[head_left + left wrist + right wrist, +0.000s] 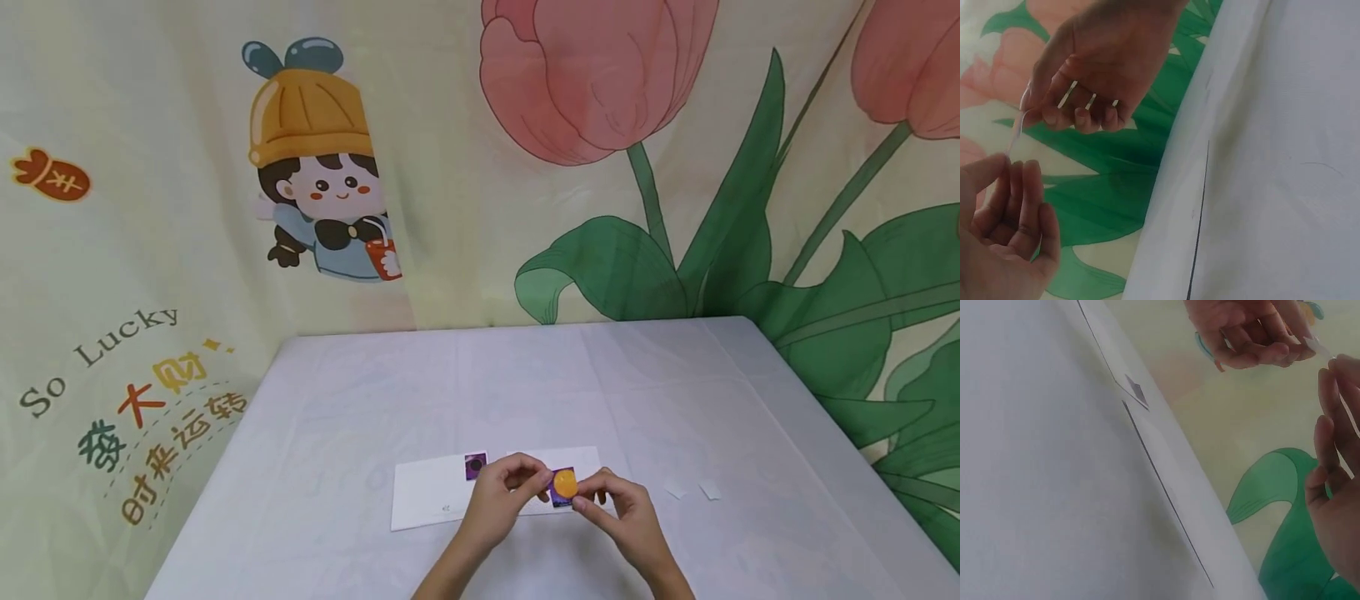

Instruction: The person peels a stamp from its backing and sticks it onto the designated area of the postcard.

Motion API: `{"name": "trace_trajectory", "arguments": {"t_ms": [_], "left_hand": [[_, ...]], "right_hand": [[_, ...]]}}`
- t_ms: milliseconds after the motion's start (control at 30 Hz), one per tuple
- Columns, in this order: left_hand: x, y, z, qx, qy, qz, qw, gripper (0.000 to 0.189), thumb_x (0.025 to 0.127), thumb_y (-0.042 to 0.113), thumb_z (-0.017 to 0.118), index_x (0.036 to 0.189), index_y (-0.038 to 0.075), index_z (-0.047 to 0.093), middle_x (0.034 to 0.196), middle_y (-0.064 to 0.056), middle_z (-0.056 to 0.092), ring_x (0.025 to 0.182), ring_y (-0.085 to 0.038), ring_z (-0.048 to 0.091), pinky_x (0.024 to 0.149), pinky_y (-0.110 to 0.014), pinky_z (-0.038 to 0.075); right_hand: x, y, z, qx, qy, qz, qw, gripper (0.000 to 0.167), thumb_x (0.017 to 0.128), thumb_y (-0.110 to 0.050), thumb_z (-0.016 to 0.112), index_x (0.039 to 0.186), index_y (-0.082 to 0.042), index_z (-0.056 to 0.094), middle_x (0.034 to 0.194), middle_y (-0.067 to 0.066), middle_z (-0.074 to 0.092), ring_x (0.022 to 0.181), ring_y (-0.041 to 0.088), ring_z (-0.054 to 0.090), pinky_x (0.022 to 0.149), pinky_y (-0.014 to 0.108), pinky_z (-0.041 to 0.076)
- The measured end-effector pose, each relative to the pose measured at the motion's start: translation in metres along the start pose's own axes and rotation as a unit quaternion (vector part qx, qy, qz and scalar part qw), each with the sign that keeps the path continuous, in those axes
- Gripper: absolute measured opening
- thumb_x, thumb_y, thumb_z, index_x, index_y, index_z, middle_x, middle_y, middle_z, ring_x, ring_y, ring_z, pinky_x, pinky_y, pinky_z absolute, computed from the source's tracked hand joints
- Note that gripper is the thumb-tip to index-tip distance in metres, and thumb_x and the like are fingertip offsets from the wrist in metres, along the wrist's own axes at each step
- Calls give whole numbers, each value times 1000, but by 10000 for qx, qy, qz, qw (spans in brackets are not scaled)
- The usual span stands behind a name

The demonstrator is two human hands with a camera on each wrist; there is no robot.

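Between my two hands is a small purple stamp-like sticker (563,487) with an orange disc on it. My left hand (504,493) pinches its left edge between thumb and forefinger. The right hand (621,510) pinches the opposite edge the same way. Seen edge-on in the left wrist view, the sticker (1016,134) is thin and slightly bent, held above the table. Below it lies a white rectangle (585,455) like an envelope or card, partly hidden by the hands. To its left, another white rectangle (426,493) carries a purple sticker with a dark disc (476,467) at its upper right corner.
Two small white paper scraps (709,491) lie to the right of the hands. The table (360,392) has a white cloth, and a printed curtain (442,167) with tulips and a cartoon child hangs behind its far edge.
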State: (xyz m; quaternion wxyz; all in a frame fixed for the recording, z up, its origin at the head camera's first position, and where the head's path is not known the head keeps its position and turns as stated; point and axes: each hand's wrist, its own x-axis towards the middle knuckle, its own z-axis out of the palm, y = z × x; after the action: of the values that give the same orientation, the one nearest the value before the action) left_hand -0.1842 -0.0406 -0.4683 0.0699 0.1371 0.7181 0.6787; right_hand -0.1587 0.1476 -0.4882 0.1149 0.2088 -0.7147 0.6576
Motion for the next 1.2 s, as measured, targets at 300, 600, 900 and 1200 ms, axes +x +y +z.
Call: {"name": "trace_trajectory", "arguments": {"t_ms": [300, 600, 900, 1200], "left_hand": [[43, -11, 15, 863, 301, 468, 9947, 17, 84, 25, 68, 86, 8, 69, 74, -1, 65, 65, -16, 62, 57, -20, 46], [79, -44, 31, 2184, 706, 443, 9723, 11, 79, 23, 73, 76, 12, 72, 66, 10, 62, 58, -1, 52, 53, -19, 43], [83, -63, 38, 2792, 781, 228, 9568, 12, 76, 18, 76, 68, 10, 70, 56, 10, 57, 50, 0, 44, 48, -18, 37], [84, -72, 43, 3355, 979, 187, 9367, 13, 75, 25, 77, 67, 15, 71, 56, 13, 56, 50, 0, 44, 47, -19, 36]], "right_hand": [[13, 17, -8, -1145, 1672, 1150, 9725, 10, 84, -18, 68, 80, -9, 68, 69, 3, 64, 68, 16, 53, 55, 30, 33], [23, 37, -12, -2571, 1991, 2435, 9138, 12, 79, -20, 71, 75, -9, 68, 66, 0, 58, 63, 15, 47, 54, 26, 36], [21, 59, -9, -3512, 1692, 2687, 8808, 15, 78, -21, 70, 69, -10, 68, 60, -4, 59, 62, 17, 52, 73, 46, 31], [20, 68, -8, -3703, 1774, 2731, 8700, 18, 76, -22, 73, 63, -10, 66, 55, -4, 55, 62, 20, 50, 70, 46, 28]]}}
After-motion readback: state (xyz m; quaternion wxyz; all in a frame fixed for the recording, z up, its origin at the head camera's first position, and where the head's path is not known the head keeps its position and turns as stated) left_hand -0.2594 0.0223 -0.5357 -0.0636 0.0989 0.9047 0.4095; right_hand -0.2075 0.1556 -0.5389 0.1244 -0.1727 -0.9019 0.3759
